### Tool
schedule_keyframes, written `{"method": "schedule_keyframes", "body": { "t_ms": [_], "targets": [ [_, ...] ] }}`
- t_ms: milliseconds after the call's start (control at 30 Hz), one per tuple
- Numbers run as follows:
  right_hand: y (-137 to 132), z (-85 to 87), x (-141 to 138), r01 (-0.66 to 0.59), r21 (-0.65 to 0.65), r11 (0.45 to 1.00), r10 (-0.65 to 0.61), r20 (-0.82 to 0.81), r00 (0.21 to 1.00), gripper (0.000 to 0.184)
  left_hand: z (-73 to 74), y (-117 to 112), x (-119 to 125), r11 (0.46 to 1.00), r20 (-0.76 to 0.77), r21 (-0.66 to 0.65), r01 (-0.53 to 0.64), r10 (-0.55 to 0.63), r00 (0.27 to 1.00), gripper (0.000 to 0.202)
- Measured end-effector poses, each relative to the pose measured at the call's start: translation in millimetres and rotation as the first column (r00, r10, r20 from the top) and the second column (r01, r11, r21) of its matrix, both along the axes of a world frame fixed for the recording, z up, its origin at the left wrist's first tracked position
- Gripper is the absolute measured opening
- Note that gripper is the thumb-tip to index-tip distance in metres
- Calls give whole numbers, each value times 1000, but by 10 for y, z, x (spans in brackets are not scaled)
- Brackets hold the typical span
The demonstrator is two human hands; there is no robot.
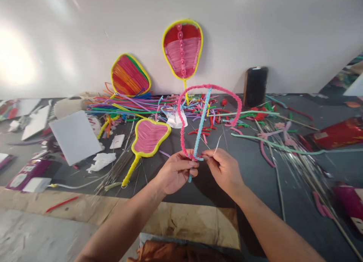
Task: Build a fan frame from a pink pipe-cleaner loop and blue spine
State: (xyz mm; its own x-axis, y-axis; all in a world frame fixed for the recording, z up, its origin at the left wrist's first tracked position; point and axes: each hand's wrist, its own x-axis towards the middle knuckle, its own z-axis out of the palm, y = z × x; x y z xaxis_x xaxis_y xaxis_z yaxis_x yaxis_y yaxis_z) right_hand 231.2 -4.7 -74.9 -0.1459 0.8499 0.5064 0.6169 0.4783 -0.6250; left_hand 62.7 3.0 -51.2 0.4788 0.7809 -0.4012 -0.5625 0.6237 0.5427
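My left hand (177,173) is closed in a pinch on the lower end of a light blue twisted pipe cleaner stem (202,122), where a pink pipe cleaner frame (239,105) meets it. The pink frame curves up and over in a rounded outline, its right end hanging free. The blue stem runs up to its top and sticks out below my left fingers. My right hand (225,173) pinches close beside the joint, at a short end there; its fingertips partly hide what they grip. A thin pale strand (217,144) rises by my right hand.
A pink fan with a yellow rim (151,138) lies at left. Two more fans, one striped (131,75) and one beaded (182,50), lean against the wall. Loose pipe cleaners (121,105) are heaped behind. A phone (255,87) stands at right, near bundled wires (300,171).
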Motion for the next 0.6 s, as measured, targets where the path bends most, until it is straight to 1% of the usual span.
{"method": "schedule_keyframes", "body": {
  "t_ms": [67,133,200,267,300,333,400,467,533,600],
  "targets": [
    [10,1,9,-3,-11,1000,3,-1,1000,11,-3,1,7,999,-42,32,-30,31,999,18],
    [38,6,39,30,7,1000,-30,-2,1000,8,-19,7,11,994,-102,71,-84,91,991,20],
    [73,14,86,126,61,990,-125,-11,992,7,-49,18,11,983,-162,120,-137,156,974,25],
    [96,26,131,232,138,963,-230,-29,973,13,-85,30,10,968,-233,170,-182,220,947,29],
    [98,33,147,252,169,953,-250,-38,968,16,-104,34,9,960,-279,199,-197,248,928,31],
    [94,42,156,244,189,951,-240,-43,970,17,-120,37,10,952,-331,233,-200,271,904,31],
    [67,59,149,159,203,966,-157,-23,987,19,-143,33,11,934,-440,318,-162,296,847,29],
    [30,74,117,62,213,975,-69,24,997,20,-147,19,11,913,-533,401,-68,293,794,23],
    [-7,82,76,24,229,973,-38,56,998,23,-137,1,8,883,-595,469,16,303,744,18],
    [-38,84,39,25,216,976,-41,71,997,25,-123,-15,0,842,-623,536,63,345,703,12]
  ]
}}
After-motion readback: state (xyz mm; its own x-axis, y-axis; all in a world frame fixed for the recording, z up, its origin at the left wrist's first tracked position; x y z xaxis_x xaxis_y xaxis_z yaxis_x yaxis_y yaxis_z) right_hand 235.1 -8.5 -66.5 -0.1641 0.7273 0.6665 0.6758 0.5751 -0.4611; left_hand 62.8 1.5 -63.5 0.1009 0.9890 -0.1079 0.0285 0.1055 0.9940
